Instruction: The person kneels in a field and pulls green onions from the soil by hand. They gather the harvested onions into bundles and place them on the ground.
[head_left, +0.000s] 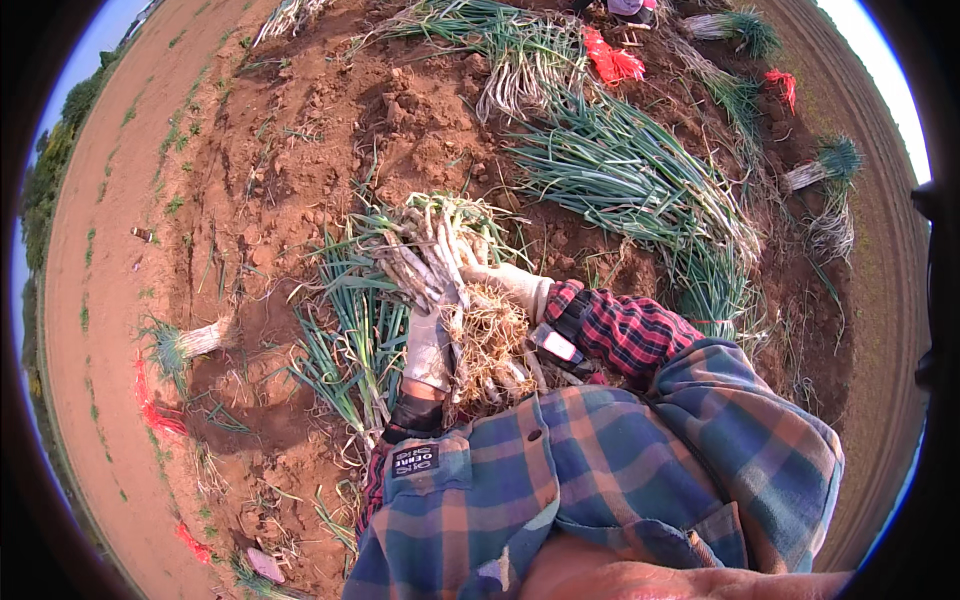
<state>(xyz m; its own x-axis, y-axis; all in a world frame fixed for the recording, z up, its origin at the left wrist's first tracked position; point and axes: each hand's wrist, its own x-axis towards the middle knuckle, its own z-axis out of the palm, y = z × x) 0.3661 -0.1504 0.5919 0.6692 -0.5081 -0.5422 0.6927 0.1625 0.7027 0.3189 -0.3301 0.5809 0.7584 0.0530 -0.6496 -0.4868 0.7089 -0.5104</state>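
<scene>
My left hand (427, 349), in a pale work glove, is closed around the near left side of a bunch of spring onions (431, 247). From the right, my right hand (510, 285), gloved too, grips the same bunch; some of its fingers are hidden by the stalks. The bunch's white stalks fan out beyond the hands, while a tangle of roots (495, 337) hangs towards my body. Under and left of it, green onion leaves (360, 330) lie on the soil. A watch-like device (559, 345) is strapped over my right wrist.
A long heap of spring onions (637, 172) lies ahead right, with more onions (532, 60) beyond. Red ties (611, 56) lie near them, and other red ties (154, 405) at left. A bundled bunch (199, 341) stands out at left. Part of another person (630, 9) shows at the top.
</scene>
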